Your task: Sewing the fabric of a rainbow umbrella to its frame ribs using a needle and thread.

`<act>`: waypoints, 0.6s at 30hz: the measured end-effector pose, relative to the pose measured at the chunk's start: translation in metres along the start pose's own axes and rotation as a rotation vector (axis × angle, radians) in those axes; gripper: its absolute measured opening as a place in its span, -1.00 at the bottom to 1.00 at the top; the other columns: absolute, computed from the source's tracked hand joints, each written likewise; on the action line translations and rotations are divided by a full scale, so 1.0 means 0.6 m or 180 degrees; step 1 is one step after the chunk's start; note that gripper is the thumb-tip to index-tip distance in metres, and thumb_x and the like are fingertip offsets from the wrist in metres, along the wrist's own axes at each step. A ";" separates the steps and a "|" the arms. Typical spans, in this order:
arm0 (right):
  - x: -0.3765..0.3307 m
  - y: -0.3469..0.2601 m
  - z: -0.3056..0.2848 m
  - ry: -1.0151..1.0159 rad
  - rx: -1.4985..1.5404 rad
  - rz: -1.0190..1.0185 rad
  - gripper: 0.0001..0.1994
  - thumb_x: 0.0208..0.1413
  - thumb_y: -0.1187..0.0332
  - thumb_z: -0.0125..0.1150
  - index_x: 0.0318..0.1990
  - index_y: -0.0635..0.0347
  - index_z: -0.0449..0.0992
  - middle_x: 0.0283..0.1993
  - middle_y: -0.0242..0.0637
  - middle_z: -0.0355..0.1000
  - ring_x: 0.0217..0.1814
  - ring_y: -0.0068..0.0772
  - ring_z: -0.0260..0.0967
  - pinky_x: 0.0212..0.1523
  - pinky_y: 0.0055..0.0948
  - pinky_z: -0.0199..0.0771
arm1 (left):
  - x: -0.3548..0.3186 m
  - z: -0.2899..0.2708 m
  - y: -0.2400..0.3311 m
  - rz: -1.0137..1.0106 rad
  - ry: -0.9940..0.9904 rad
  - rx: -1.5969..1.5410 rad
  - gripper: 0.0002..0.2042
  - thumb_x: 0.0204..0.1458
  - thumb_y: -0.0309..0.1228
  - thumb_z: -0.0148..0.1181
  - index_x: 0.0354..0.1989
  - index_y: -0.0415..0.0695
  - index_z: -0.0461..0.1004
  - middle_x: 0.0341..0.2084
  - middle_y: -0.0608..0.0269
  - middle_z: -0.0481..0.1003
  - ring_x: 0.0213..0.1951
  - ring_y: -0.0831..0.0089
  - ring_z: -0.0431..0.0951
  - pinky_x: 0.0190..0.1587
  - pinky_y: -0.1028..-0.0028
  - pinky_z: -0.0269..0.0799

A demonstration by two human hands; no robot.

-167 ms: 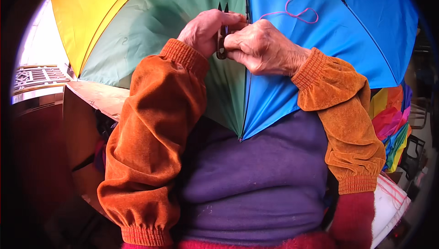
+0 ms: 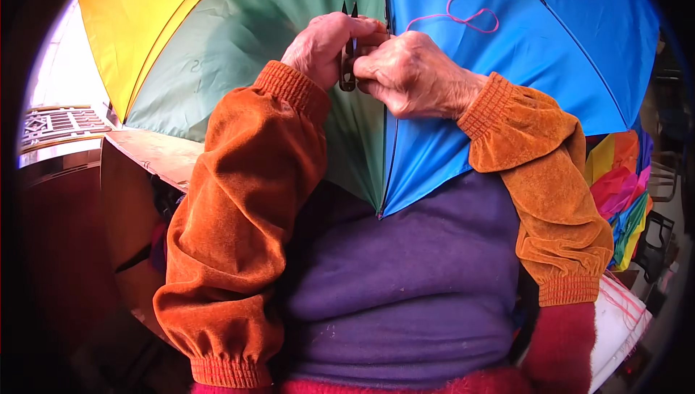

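Observation:
An open umbrella with a green panel (image 2: pixel 253 39) and a blue panel (image 2: pixel 463 90) lies over my lap, its tip toward me. At the dark rib between the panels, both my hands meet. My left hand (image 2: pixel 326 47) is closed, with a pair of dark thread snips (image 2: pixel 347 72) tucked under its thumb, blades pointing away from me. Beside it, my right hand (image 2: pixel 413 75) is closed in a pinch against the rib; what its fingertips hold is hidden. A pink thread (image 2: pixel 474 25) curls over the blue cloth from behind the right knuckles.
A yellow panel (image 2: pixel 137 25) spreads at the far left, above a wooden board (image 2: pixel 159 154). To the right lies a heap of multicoloured cloth (image 2: pixel 619 184). Nearer, a white sheet (image 2: pixel 615 329) with red threads sits by my right elbow.
The umbrella, thread and snips have shifted very slightly up and left in the picture. Both hands keep nearly the same pose.

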State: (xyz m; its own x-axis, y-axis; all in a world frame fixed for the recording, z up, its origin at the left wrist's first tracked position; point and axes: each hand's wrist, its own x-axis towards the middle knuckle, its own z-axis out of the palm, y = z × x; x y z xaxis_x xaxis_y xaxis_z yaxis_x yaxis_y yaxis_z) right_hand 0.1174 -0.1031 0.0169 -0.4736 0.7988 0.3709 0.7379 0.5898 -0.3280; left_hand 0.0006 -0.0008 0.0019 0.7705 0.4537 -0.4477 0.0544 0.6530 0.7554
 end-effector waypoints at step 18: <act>0.000 -0.075 0.037 0.1046 0.0546 0.0226 -0.87 -0.18 0.51 0.23 -0.54 0.25 0.36 -0.70 -0.23 0.27 -0.71 -0.24 0.26 -0.70 -0.36 0.21 | -0.127 -0.008 0.034 0.1674 0.0311 0.2754 -0.73 -0.03 -0.38 0.07 -0.22 -0.32 0.40 -0.54 0.28 0.46 -0.58 0.68 0.29 -0.58 0.63 0.19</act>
State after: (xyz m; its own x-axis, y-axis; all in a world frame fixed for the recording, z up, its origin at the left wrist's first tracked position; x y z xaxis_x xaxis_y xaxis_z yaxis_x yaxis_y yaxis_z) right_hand 0.0736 -0.1272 0.0120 -0.2241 0.7743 0.5918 0.6591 0.5677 -0.4932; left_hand -0.0600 -0.0188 0.0492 0.7762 0.6297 0.0331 0.1944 -0.2889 0.9374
